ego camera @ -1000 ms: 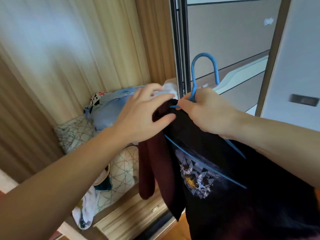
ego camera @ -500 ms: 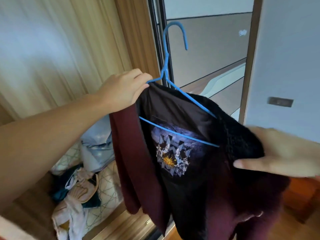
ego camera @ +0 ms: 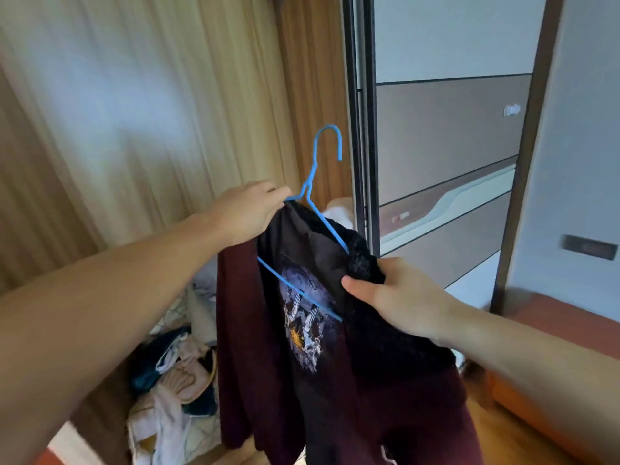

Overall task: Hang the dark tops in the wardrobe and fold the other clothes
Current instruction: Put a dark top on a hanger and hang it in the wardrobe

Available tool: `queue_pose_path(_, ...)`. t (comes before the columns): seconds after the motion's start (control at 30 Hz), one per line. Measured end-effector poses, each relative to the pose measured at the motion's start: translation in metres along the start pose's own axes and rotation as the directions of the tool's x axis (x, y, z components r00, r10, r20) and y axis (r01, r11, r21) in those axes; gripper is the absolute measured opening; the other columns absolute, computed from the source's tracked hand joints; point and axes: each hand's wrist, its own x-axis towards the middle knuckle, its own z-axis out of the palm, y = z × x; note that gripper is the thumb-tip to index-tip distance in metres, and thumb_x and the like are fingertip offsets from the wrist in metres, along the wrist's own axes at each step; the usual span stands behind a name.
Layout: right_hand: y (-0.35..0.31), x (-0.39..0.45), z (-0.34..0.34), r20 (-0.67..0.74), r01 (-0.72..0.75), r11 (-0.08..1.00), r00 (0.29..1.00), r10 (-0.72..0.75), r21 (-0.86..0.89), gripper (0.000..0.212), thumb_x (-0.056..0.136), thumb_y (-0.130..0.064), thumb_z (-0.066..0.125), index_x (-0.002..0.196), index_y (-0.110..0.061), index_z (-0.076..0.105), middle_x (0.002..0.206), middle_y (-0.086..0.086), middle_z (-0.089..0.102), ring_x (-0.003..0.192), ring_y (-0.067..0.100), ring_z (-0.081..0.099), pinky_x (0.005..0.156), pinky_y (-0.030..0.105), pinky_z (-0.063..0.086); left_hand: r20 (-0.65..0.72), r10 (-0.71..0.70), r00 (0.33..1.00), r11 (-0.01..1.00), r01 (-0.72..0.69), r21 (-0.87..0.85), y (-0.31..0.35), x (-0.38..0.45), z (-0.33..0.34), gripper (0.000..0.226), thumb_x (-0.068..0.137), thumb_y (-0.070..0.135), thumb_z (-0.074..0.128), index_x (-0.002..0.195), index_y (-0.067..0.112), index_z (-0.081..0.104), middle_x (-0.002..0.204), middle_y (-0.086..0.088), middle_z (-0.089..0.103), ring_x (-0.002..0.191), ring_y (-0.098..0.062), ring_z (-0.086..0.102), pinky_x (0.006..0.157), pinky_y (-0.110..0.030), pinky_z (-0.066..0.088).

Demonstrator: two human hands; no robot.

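So the left hand (ego camera: pixel 250 213) is up near the centre of the view, fingers curled over the left shoulder of a blue wire hanger (ego camera: pixel 313 209) and pinching it together with the fabric bunched there. Hook sits at about 12 o'clock from that hand, tilted a bit, open end facing right toward the wardrobe door frame (ego camera: pixel 360 129).

Hanging off the hanger is a black T-shirt (ego camera: pixel 322 380) with a pale blue and gold graphic print on the front. A maroon top (ego camera: pixel 238 347) drapes down along its left side, at roughly 6 o'clock from the left hand. I can't tell if the maroon one is actually on the hanger or just gripped along with it.

The right hand (ego camera: pixel 396 298) comes in from 4 o'clock, thumb pointing left across the front, fingers wrapped around a fuzzy dark bit of cloth (ego camera: pixel 360 260) at the right shoulder of the hanger. So both hands have hold of something, neither is loose.

The whole bundle is held out in the air, just left of the wardrobe's sliding panels (ego camera: pixel 446 135), not inside it.

Down at 7 o'clock there's a messy pile of clothes (ego camera: pixel 177 380), whites, beige and dark blue mixed, lying on a patterned surface. Behind it all, beige curtains (ego camera: pixel 134 112) fill the left half. Something orange-brown (ego camera: pixel 563 333) sits at 4 o'clock, too blurry to say what.
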Motion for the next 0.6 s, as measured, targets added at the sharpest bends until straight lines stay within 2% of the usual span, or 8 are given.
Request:
queue_pose_path(0.1, -0.025, 0.026, 0.017, 0.009, -0.013, 1.0, 1.0, 0.012, 0.021, 0.037, 0.09, -0.045, 0.06, 0.077, -0.012, 0.067, 0.069, -0.001, 0.066, 0.075, 0.019, 0.067, 0.066, 0.027, 0.049, 0.106, -0.1, 0.989, 0.989, 0.087, 0.12, -0.011, -0.002, 0.003, 0.019, 0.099, 0.015, 0.044, 0.117, 0.01, 0.051, 0.101, -0.012, 0.055, 0.097, -0.033, 0.055, 0.075, -0.045, 0.048)
queue_pose_path(0.2, -0.047, 0.039, 0.023, -0.014, 0.041, 0.999, 0.999, -0.041, 0.008, 0.035, 0.091, -0.042, 0.059, 0.085, -0.008, 0.07, 0.079, 0.008, 0.071, 0.079, 0.021, 0.068, 0.068, 0.027, 0.052, 0.074, -0.193, 0.978, 0.977, 0.184, 0.109, -0.027, -0.01, -0.001, 0.021, 0.1, 0.016, 0.045, 0.119, 0.011, 0.052, 0.102, -0.01, 0.055, 0.099, -0.031, 0.056, 0.075, -0.041, 0.047)
queue_pose_path(0.27, -0.065, 0.043, 0.016, -0.034, 0.1, 0.994, 0.995, -0.099, 0.049, 0.028, 0.091, -0.038, 0.061, 0.078, -0.014, 0.069, 0.073, 0.003, 0.071, 0.069, 0.015, 0.067, 0.059, 0.021, 0.05, 0.033, -0.266, 0.963, 0.963, 0.267, -0.025, -0.035, -0.018, -0.012, 0.027, 0.101, 0.019, 0.044, 0.125, 0.011, 0.053, 0.11, -0.01, 0.057, 0.106, -0.032, 0.056, 0.085, -0.044, 0.048)
queue_pose_path(0.33, -0.09, 0.048, 0.008, -0.046, 0.116, 0.99, 0.993, -0.113, 0.08, 0.029, 0.089, -0.036, 0.064, 0.068, -0.017, 0.064, 0.062, -0.003, 0.065, 0.061, 0.013, 0.063, 0.052, 0.02, 0.047, -0.02, -0.337, 0.941, 0.928, 0.328, -0.175, -0.033, -0.024, -0.028, 0.038, 0.1, 0.021, 0.046, 0.138, 0.017, 0.048, 0.128, -0.009, 0.056, 0.12, -0.029, 0.052, 0.098, -0.044, 0.045)
queue_pose_path(0.43, -0.135, 0.065, -0.012, -0.071, 0.114, 0.988, 0.992, -0.107, 0.103, 0.028, 0.087, -0.034, 0.066, 0.084, -0.006, 0.068, 0.079, 0.008, 0.069, 0.072, 0.022, 0.066, 0.064, 0.029, 0.049, -0.136, -0.437, 0.889, 0.855, 0.365, -0.368, -0.013, -0.027, -0.064, 0.041, 0.1, 0.03, 0.046, 0.141, 0.026, 0.046, 0.138, -0.001, 0.052, 0.128, -0.019, 0.047, 0.108, -0.036, 0.038)
queue_pose_path(0.5, -0.172, 0.075, -0.03, -0.103, 0.134, 0.986, 0.987, -0.124, 0.096, 0.031, 0.086, -0.034, 0.068, 0.091, -0.003, 0.065, 0.08, 0.008, 0.067, 0.07, 0.022, 0.064, 0.059, 0.028, 0.046, -0.158, -0.537, 0.829, 0.757, 0.39, -0.525, 0.004, -0.028, -0.095, 0.033, 0.1, 0.035, 0.046, 0.132, 0.031, 0.054, 0.128, 0.006, 0.059, 0.117, -0.011, 0.054, 0.101, -0.026, 0.042)
queue_pose_path(0.53, -0.191, 0.078, -0.04, -0.116, 0.149, 0.986, 0.983, -0.139, 0.08, 0.031, 0.086, -0.034, 0.068, 0.087, -0.004, 0.063, 0.074, 0.006, 0.063, 0.065, 0.02, 0.061, 0.054, 0.027, 0.041, -0.155, -0.581, 0.799, 0.693, 0.387, -0.608, 0.014, -0.028, -0.11, 0.026, 0.099, 0.037, 0.046, 0.121, 0.034, 0.06, 0.114, 0.009, 0.065, 0.105, -0.007, 0.059, 0.093, -0.022, 0.045)
queue_pose_path(0.6, -0.226, 0.082, -0.062, -0.15, 0.193, 0.979, 0.972, -0.182, 0.065, 0.031, 0.085, -0.034, 0.07, 0.08, -0.005, 0.058, 0.068, 0.004, 0.057, 0.058, 0.017, 0.054, 0.05, 0.027, 0.037, -0.151, -0.619, 0.771, 0.573, 0.312, -0.758, 0.035, -0.026, -0.14, 0.023, 0.098, 0.042, 0.043, 0.098, 0.036, 0.066, 0.091, 0.008, 0.067, 0.086, -0.006, 0.061, 0.082, -0.028, 0.05)
